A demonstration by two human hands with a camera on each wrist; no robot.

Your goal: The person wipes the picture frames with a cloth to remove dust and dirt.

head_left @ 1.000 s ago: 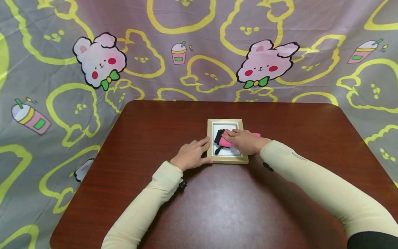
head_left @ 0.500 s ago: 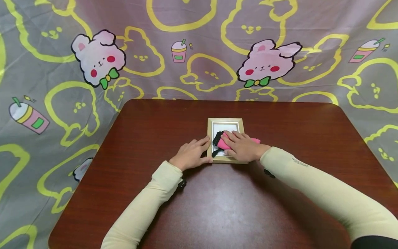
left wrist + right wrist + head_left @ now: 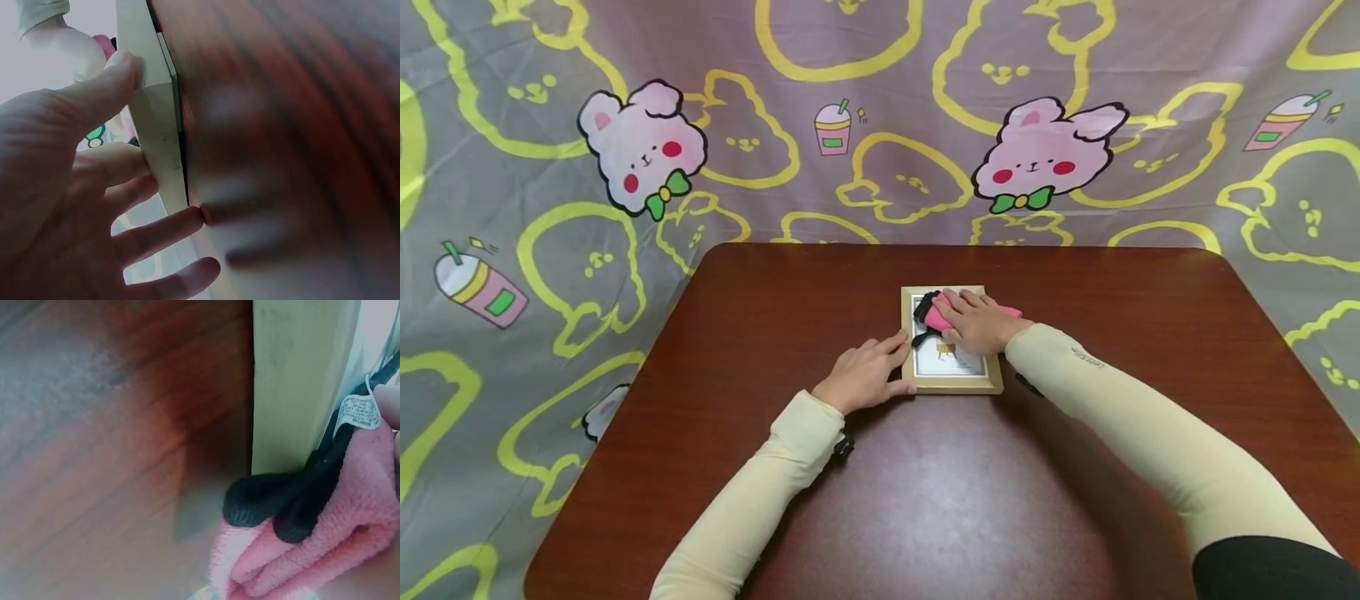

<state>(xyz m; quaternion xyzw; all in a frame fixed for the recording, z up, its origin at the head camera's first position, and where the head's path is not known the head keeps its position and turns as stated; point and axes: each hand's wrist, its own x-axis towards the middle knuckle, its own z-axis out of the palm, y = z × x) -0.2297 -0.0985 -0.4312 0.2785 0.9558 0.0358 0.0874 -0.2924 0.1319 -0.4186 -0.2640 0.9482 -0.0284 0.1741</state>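
Observation:
A picture frame (image 3: 951, 385) with a pale wooden border lies flat on the table, its glass showing a small orange drawing at the lower part. My right hand (image 3: 979, 323) lies with fingers spread over a folded pink fleece cloth (image 3: 937, 317) and presses it on the upper half of the glass. The cloth has black edging and a white label (image 3: 359, 412). My left hand (image 3: 867, 375) touches the frame's left side, fingertips along the border and thumb by the near-left corner. In the left wrist view the thumb (image 3: 112, 84) rests on the frame's edge.
The brown wooden table (image 3: 790, 300) has rounded far corners. Behind it and along both sides hangs a patterned curtain (image 3: 730, 150) with cartoon rabbits and drink cups.
My right hand and the pink cloth have slid away from me, from the middle of the glass to its upper part, uncovering the orange drawing. My left hand stays at the frame's left side.

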